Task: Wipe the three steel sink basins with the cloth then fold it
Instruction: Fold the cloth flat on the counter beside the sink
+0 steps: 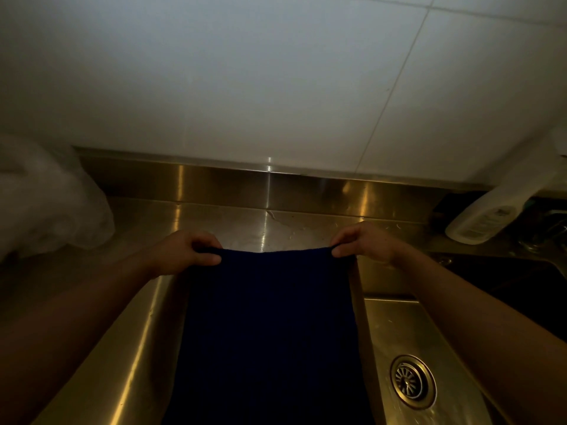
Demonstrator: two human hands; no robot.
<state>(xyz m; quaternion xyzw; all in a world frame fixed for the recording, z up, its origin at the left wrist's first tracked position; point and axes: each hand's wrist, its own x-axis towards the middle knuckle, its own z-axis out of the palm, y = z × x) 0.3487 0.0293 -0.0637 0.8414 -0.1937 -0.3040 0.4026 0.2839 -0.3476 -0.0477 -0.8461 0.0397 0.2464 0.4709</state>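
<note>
one dark cloth (270, 332) hangs spread in mid frame over a steel sink basin (399, 326), its drain (412, 381) at lower right. above, the left hand (187, 253) and right hand (365, 243) each pinch a top corner in a closed grip. wiping looks done, folding barely begun.

Cloth (270, 332): dark blue fabric, matt, with a faint woven rib.
Basin (395, 326): steel, brushed, satin sheen, speckled with droplets.
Drain (412, 382): metal strainer, shiny, slotted.
Ledge (276, 222): steel, smooth, bright glints, patchy water marks.
Upstand (276, 185): steel strip, brushed, reflective.
Wall (276, 72): white tile, smooth, soft gloss, thin grout lines.
Bottle (478, 222): white plastic, smooth, with a printed label.
Bag (46, 204): thin translucent white plastic, crinkled.
</note>
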